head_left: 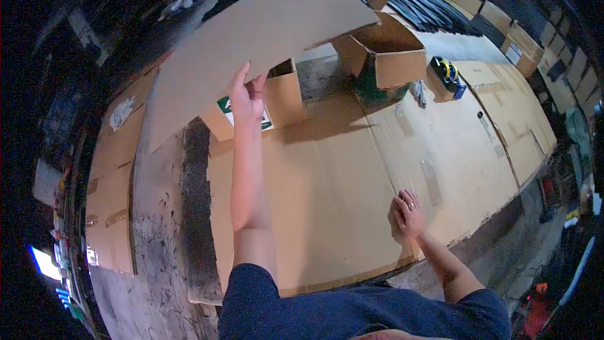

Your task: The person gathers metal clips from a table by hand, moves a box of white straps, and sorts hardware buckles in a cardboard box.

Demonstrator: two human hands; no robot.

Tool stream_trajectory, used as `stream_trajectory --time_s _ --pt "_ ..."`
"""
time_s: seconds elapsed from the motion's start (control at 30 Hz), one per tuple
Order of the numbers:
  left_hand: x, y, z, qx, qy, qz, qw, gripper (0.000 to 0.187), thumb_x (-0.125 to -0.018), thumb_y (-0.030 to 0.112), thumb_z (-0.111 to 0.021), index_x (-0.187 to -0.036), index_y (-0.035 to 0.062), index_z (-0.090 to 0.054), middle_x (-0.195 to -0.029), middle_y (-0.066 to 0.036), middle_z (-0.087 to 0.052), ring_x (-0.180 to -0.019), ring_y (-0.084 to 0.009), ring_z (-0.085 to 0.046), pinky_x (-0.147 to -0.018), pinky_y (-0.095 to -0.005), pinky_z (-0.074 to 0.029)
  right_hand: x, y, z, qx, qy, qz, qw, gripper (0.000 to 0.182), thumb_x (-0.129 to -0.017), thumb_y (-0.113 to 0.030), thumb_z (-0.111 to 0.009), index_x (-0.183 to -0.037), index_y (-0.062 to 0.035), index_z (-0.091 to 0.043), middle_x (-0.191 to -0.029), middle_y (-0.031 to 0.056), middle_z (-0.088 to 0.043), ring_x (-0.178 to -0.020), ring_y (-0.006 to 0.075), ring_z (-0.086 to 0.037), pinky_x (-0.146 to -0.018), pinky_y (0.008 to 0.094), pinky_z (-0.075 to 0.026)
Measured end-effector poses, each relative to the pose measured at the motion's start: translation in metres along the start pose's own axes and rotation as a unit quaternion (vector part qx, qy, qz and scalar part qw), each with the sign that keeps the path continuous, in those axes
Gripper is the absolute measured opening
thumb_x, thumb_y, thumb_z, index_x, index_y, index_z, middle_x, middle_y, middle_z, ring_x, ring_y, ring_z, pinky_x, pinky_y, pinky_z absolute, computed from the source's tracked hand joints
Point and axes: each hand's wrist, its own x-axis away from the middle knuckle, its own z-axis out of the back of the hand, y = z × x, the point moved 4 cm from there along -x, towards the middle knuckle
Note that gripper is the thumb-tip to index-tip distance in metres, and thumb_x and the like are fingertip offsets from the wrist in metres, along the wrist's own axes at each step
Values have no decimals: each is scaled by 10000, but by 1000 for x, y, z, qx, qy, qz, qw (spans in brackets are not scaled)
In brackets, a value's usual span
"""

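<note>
My left hand (249,97) is raised at the near edge of a large flat cardboard sheet (251,31), its fingers closed at that edge. The sheet hangs tilted above the table, hiding part of what lies behind it. Below it stands an open cardboard box (285,97) with a green and white label, partly covered by the sheet and my hand. My right hand (410,214), a ring on one finger, rests with fingers apart on the cardboard covering (333,195) of the table.
Another open cardboard box (401,66) stands on a green base farther back. Right of it sits a tape dispenser (447,77) with yellow tape. Long black strips (421,0) lie in a pile at the back. A crumpled white piece (122,113) lies at the left.
</note>
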Motion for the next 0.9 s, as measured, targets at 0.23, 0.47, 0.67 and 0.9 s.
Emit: stream_trajectory --time_s 0.23,0.47,0.67,0.9 --pt "-47 -95 -106 2 -145 75 986 200 -798 89 -563 -969 1 -508 -904 -123 -570 -807 -237 -592 -745 -353 -537 -1 1 5 -35 18 -7 999 420 -757 -174 -562 -1150 -48 -483 -1249 192 -409 -1183 379 -356 -1003 483 -267" --pt "-58 -195 -174 -60 -246 161 954 301 -751 67 -594 -1032 34 -492 -988 -81 -532 -902 -228 -560 -728 -378 -539 6 13 -8 -44 -16 -31 998 599 -665 -195 -590 -1233 -93 -430 -1338 157 -333 -1262 337 -269 -1060 434 -214" --pt "-32 -230 -204 -26 -280 201 939 260 -768 60 -568 -1018 35 -503 -989 -84 -537 -914 -221 -562 -711 -351 -553 -2 4 6 -52 -9 -33 998 556 -692 -217 -572 -1222 -99 -454 -1309 169 -372 -1238 342 -311 -1056 441 -217" --pt "-46 -241 -201 -41 -315 254 913 264 -785 79 -546 -1024 -11 -482 -994 -124 -538 -930 -243 -559 -786 -368 -530 -3 7 8 -64 -23 -33 997 523 -736 -271 -565 -1217 -102 -446 -1282 169 -396 -1210 341 -337 -1062 463 -179"
